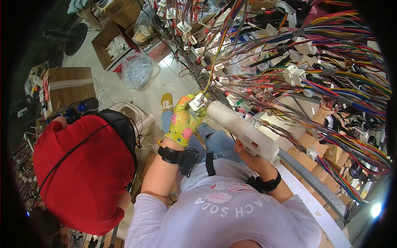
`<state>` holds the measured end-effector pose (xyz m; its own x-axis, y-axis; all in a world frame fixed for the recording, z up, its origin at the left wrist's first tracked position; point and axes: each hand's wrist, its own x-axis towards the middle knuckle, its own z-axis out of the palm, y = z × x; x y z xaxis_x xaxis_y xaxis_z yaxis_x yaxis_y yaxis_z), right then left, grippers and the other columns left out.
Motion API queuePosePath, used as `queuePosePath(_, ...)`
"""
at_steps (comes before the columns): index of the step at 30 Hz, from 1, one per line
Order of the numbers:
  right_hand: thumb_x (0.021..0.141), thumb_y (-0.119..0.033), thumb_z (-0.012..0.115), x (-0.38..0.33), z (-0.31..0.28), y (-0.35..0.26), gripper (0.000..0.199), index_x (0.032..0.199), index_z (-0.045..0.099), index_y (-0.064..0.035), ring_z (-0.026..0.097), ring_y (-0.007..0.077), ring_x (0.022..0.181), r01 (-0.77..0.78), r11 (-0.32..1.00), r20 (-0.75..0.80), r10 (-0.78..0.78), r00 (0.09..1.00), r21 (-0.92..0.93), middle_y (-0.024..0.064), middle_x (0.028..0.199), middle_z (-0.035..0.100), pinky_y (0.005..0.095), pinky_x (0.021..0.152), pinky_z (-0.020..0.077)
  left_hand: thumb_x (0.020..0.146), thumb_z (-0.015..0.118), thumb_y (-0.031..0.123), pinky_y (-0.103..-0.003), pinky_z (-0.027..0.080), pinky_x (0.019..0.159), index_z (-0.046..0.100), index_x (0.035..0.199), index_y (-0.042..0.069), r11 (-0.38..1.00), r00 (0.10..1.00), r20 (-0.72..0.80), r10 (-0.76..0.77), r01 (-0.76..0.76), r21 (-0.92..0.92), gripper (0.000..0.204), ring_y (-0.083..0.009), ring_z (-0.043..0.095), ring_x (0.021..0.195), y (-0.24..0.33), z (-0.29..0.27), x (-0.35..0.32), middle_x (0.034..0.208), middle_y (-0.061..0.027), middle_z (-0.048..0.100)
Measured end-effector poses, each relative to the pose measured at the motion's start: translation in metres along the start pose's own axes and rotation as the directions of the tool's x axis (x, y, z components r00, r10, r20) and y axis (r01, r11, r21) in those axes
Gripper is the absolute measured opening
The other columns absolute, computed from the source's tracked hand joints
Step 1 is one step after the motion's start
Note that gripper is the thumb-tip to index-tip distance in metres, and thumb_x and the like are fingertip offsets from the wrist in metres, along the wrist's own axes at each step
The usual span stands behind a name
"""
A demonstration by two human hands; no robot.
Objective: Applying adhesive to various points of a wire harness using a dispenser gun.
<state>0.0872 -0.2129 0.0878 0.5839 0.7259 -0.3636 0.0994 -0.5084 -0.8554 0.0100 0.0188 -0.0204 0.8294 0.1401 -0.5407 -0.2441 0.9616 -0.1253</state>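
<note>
shirt: white lettering, pink lettering | cardboard box: dark print, too small to read

This looks like a workshop or small factory floor for electrical wiring, since thick bundles of coloured wires with white plastic connectors fill the upper middle and right of the frame, beside a grey metal rail at the lower right. At the upper left, an open carton of small white parts and a stuffed clear plastic bag sit on a pale tiled floor. A taped cardboard box and a person in red occupy the left side.
</note>
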Motion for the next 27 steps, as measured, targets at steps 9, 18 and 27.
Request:
queuePosePath(9, 0.086, 0.0, 0.056, 0.002, -0.003, -0.009, 0.009, 0.094, 0.057, -0.0047, 0.052, 0.0129, 0.08, -0.07, 0.993, 0.049, 0.066, 0.997, 0.094, 0.0022, 0.081, 0.055, 0.0268, 0.073, 0.0437, 0.087, 0.059, 0.023, -0.037, 0.054, 0.079, 0.062, 0.101, -0.005, 0.999, 0.999, 0.008, -0.049, 0.049, 0.022, 0.031, -0.0277, 0.065, 0.086, 0.005, -0.01, 0.002, 0.099, -0.0191, 0.067)
queuePosePath(18, 0.086, 0.002, 0.057, 0.001, -0.002, -0.009, 0.011, 0.094, 0.057, -0.0047, 0.053, 0.013, 0.081, -0.045, 0.993, 0.05, 0.04, 0.998, 0.105, 0.0022, 0.083, 0.056, 0.0261, 0.073, 0.0439, 0.087, 0.058, 0.025, -0.04, 0.053, 0.083, 0.063, 0.102, -0.005, 0.998, 0.998, 0.031, -0.061, 0.062, -0.011, 0.033, -0.0301, 0.065, 0.089, 0.003, -0.012, 0.002, 0.099, -0.0193, 0.067)
queuePosePath(27, 0.083, 0.004, 0.059, 0.002, -0.004, -0.015, 0.02, 0.102, 0.059, -0.0032, 0.055, 0.0139, 0.082, 0.072, 0.997, 0.048, -0.072, 0.996, -0.001, 0.0033, 0.085, 0.058, 0.0271, 0.074, 0.0457, 0.087, 0.059, 0.024, -0.042, 0.052, 0.085, 0.062, 0.104, -0.003, 0.998, 1.0, -0.02, -0.023, 0.024, 0.058, 0.032, -0.0288, 0.064, 0.091, 0.0, 0.002, -0.002, 0.1, -0.0167, 0.067)
